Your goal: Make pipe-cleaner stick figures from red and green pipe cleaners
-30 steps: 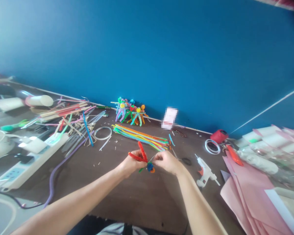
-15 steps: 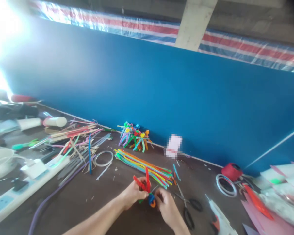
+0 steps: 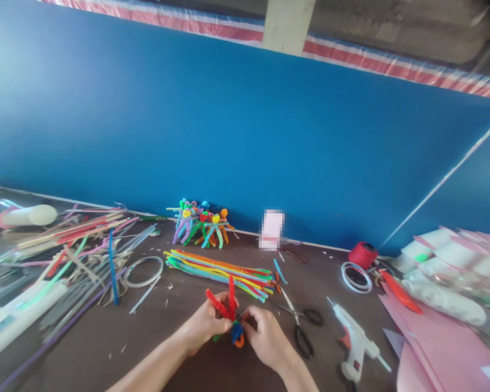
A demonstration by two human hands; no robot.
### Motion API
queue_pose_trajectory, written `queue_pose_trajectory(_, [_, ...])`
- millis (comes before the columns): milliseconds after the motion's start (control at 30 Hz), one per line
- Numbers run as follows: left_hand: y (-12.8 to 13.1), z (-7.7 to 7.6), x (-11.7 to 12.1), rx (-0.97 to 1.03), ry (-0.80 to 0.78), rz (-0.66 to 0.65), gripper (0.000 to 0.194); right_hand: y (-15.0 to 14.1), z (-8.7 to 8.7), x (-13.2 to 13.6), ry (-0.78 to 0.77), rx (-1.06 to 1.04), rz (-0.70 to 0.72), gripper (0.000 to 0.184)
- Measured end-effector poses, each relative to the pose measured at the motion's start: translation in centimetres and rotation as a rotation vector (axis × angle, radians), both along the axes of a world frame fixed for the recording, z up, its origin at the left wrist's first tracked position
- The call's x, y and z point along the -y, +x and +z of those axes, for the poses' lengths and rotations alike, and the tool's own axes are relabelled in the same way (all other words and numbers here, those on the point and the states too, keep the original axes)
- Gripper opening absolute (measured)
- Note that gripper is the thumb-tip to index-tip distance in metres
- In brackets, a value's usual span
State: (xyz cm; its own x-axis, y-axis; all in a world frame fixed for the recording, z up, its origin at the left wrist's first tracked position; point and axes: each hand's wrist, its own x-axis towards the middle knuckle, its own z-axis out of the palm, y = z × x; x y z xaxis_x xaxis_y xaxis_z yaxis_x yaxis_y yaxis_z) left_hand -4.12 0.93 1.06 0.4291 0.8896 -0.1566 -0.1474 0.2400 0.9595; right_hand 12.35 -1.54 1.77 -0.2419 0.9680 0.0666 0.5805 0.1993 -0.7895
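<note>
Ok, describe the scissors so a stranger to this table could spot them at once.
Below the blue wall, find the long bundle of colored pipe cleaners on the dark table. Just right of the person's right hand lie the scissors: open, with black loop handles, left of the white glue gun.

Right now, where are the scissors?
In the head view, the black-handled scissors lie right of the person's right hand, between that hand and the white glue gun, just below the right end of the bundle of pipe cleaners.
</note>
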Motion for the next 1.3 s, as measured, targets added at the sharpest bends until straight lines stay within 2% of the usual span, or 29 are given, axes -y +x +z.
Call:
queue_pose_trajectory(133, [0.0,0.2,0.3,-0.028,0.037,0.028,0.031,-0.3,0.4,0.3,0.040,0.041,-0.002,0.017])
queue_pose_trajectory(300, [0.2,-0.3,0.2,-0.011,0.024,0.090,0.031,-0.5,0.1,0.4,0.083,0.087,-0.007,0.017])
queue_pose_trajectory(500, [0.4,-0.3,0.2,0.012,-0.007,0.164,0.043,-0.5,0.1,0.4,0.065,0.094,0.032,0.017])
queue_pose_trajectory(633, [0.5,-0.1,0.4,0.010,-0.012,0.197,0.041,-0.4,-0.1,0.3,0.071,0.105,0.026,0.016])
queue_pose_trajectory(1167, [0.5,-0.1,0.3,0.042,-0.045,0.137,0.037,-0.5,0.3,0.5,0.096,0.100,-0.016,0.017])
queue_pose_trajectory(1300, [0.2,-0.5,0.2,0.091,-0.039,0.109,0.037,0.0,0.7,0.6,0.210,0.005,-0.175,0.014])
